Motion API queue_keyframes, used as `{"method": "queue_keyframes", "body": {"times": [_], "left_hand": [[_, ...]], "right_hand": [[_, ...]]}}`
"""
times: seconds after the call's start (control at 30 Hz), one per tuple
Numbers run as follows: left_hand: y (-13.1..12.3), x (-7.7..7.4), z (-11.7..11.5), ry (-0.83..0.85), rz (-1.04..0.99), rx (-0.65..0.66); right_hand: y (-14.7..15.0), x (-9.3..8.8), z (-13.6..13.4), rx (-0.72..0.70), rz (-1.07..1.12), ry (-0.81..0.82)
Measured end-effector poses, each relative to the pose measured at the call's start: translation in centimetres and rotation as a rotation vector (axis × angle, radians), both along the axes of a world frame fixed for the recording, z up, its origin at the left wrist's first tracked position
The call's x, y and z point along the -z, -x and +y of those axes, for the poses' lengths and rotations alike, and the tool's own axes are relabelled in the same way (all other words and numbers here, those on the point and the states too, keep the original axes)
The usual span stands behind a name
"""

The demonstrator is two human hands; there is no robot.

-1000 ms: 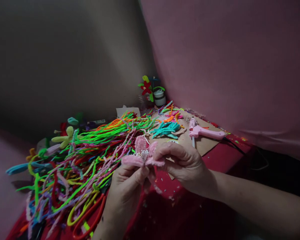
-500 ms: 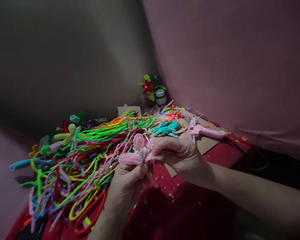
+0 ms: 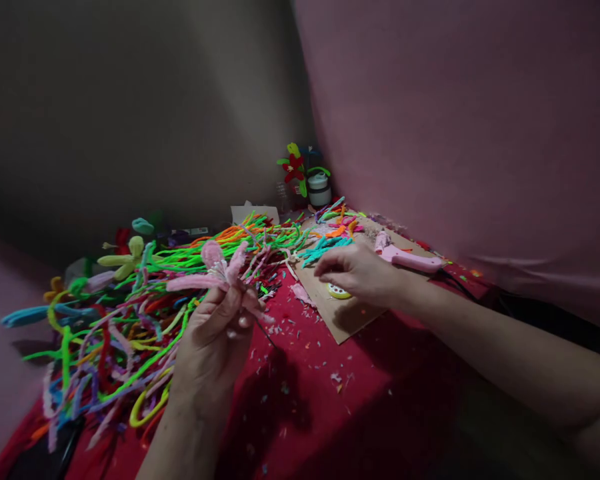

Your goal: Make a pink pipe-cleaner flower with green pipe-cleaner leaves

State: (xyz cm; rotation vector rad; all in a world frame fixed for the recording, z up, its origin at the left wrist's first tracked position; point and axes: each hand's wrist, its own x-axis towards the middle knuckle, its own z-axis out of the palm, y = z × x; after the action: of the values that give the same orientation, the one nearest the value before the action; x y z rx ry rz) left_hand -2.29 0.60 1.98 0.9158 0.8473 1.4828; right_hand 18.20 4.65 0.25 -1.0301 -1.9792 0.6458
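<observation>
My left hand (image 3: 220, 323) pinches a pink pipe-cleaner flower (image 3: 213, 253) at its base. Pale stamens (image 3: 219, 269) stick out of the flower's middle, and a thin dark stem (image 3: 266, 332) slants down behind my fingers. Over the cardboard, my right hand (image 3: 363, 275) hovers with loosely bent fingers, and I see nothing in them. Just beneath it is a yellow round piece with dark dots (image 3: 339, 291), partly covered by the hand. Teal pipe-cleaner pieces (image 3: 325, 250) lie right behind those fingertips. The pink glue gun (image 3: 411, 259) rests beyond my right wrist.
A tangled heap of coloured pipe cleaners (image 3: 125, 340) fills the left side. The cardboard sheet (image 3: 350, 328) lies on a red cloth (image 3: 300, 360) strewn with scraps. At the back stand a red flower (image 3: 293, 167) and a lidded container (image 3: 319, 190). A pink curtain (image 3: 460, 133) hangs on the right.
My right hand has let go of the pink flower and moved over the cardboard. My left hand has carried the flower left and slightly up. The yellow dotted piece has come into view.
</observation>
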Motion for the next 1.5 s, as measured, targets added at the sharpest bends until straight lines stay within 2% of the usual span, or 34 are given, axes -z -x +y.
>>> {"method": "queue_keyframes", "body": {"times": [0.07, 0.13, 0.27, 0.4, 0.53, 0.6, 0.7, 0.77, 1.07, 1.17, 1.3, 1.4, 1.5], "left_hand": [[0.2, 0.2, 0.3, 0.008, 0.008, 0.001], [0.3, 0.5, 0.5, 0.017, -0.013, 0.003], [0.3, 1.0, 0.8, -0.004, -0.082, 0.024], [0.3, 1.3, 0.8, -0.039, -0.084, 0.068], [0.2, 1.6, 1.0, -0.035, -0.109, 0.096], [0.1, 1.6, 1.0, -0.018, -0.133, 0.093], [-0.2, 1.4, 0.9, 0.043, -0.154, 0.06], [-0.4, 1.3, 0.8, 0.087, -0.145, 0.054], [-0.6, 2.2, 0.7, 0.086, -0.054, 0.196], [-0.7, 2.2, 0.7, 0.076, -0.039, 0.205], [-0.7, 2.1, 0.5, 0.109, -0.014, 0.206], [-0.6, 2.1, 0.4, 0.134, 0.019, 0.235], [-0.5, 2.2, 0.5, 0.139, 0.041, 0.26]], "right_hand": [[0.9, 0.2, 0.4, 0.012, -0.302, -0.01], [2.1, 0.6, 0.5, -0.003, -0.485, -0.04], [3.9, 1.7, 0.8, -0.018, -0.542, -0.015], [4.1, 2.4, 1.5, 0.024, -0.444, 0.034], [3.6, 2.0, 1.7, 0.056, -0.28, 0.1], [3.5, 1.6, 1.6, -0.027, 0.034, 0.245], [3.6, 1.2, 1.0, -0.237, 0.586, 0.535], [3.9, 1.3, 0.6, -0.321, 0.724, 0.611], [5.0, 2.1, -0.9, -0.259, 0.692, 0.713], [5.1, 1.8, -1.1, -0.268, 0.649, 0.667], [5.2, 1.2, -0.9, -0.221, 0.705, 0.57], [5.5, 1.0, -0.5, -0.283, 0.741, 0.505], [5.6, 1.0, -0.1, -0.342, 0.687, 0.435]]}}
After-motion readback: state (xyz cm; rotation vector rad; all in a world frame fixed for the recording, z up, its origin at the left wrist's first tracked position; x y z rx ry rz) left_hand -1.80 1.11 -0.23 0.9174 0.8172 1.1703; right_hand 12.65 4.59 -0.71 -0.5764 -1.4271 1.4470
